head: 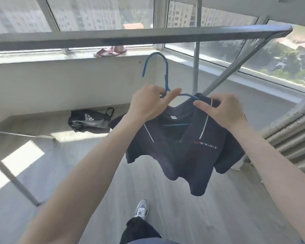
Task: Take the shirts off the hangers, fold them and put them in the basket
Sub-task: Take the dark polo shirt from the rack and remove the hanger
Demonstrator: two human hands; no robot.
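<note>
Shirt (192, 155) hangs in the air on a blue hanger (166, 81) below the rail (130, 35), shoulders running left to right; the left hand (146, 104) grips the hanger's neck while the right hand (222, 110), pinching the right shoulder, looks best placed to slip it off.

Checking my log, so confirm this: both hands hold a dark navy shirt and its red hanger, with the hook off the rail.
One detail is wrong: the hanger is blue, not red, as the head view shows. The rest stands. The left hand grips the hanger at its neck, the right hand pinches the dark navy shirt at the shoulder, and the hook hangs below the rail, not on it.
</note>
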